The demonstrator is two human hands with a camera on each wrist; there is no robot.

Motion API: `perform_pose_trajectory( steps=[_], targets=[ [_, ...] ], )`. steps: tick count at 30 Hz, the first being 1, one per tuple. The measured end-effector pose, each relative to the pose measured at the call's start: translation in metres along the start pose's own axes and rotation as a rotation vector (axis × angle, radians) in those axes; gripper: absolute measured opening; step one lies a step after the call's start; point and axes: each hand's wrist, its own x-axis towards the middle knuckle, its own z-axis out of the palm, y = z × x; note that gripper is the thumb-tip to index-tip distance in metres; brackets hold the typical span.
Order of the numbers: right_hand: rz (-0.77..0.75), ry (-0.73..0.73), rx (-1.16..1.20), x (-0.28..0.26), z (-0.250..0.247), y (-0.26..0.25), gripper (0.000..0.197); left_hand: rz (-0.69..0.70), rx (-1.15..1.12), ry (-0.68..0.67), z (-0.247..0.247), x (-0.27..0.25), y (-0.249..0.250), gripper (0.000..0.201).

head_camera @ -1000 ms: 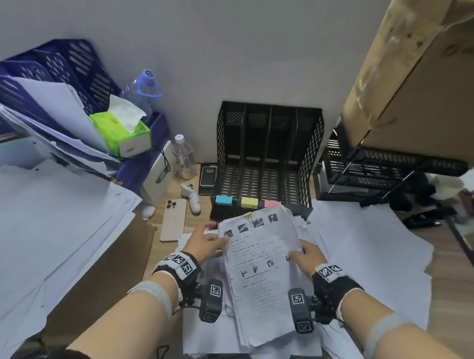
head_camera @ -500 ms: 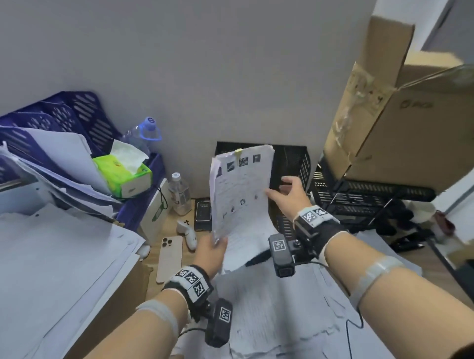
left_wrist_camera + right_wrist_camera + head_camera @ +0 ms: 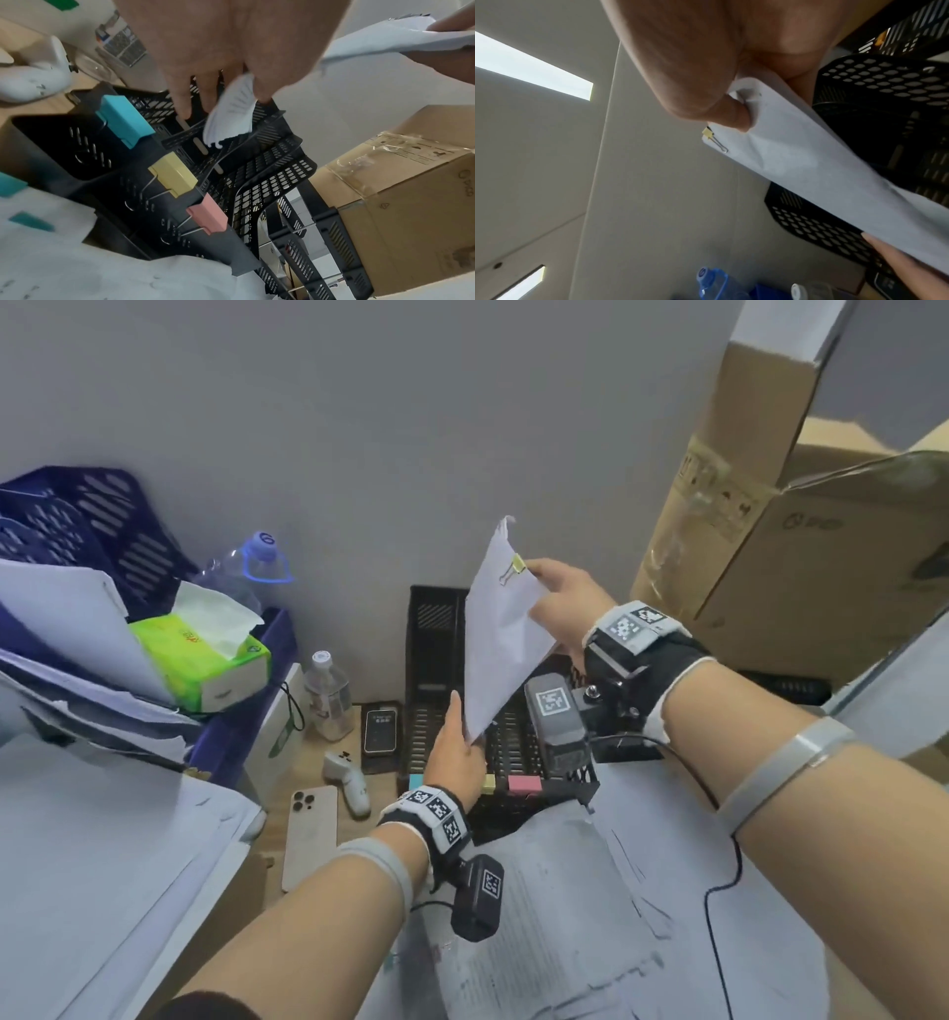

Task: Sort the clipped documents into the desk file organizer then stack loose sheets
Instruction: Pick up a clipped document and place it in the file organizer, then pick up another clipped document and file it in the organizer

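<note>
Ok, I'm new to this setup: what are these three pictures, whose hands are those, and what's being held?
No machine here: a person's two bare hands wear wrist straps carrying small cameras. One picture comes from a head camera looking down; the other two look along each wrist. The right hand pinches the top of a white paper bundle near its yellow binder clip, and the left hand grips the bottom corner. The bundle stands tilted above the black mesh file organizer, whose front edge carries blue, yellow and pink clips. Loose printed sheets, two phones, bottles and a green tissue pack lie on the desk.
</note>
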Motion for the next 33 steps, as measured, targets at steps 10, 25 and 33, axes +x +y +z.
perform_pose_trajectory(
  steps=[10, 25, 33],
  targets=[
    [0.07, -0.066, -0.081, 0.038, 0.028, 0.044, 0.051, -0.155, -0.091, -0.079, 0.017, 0.037, -0.031, 0.068],
    [0.632, -0.625, -0.067, -0.053, 0.093, 0.188, 0.021, -0.794, 0.376, -0.211, -0.031, -0.048, -0.141, 0.018],
    [0.727, -0.684, -0.187, -0.125, 0.124, 0.27, 0.034, -0.661, 0.216, -0.239, 0.003, -0.082, -0.189, 0.019]
  ],
)
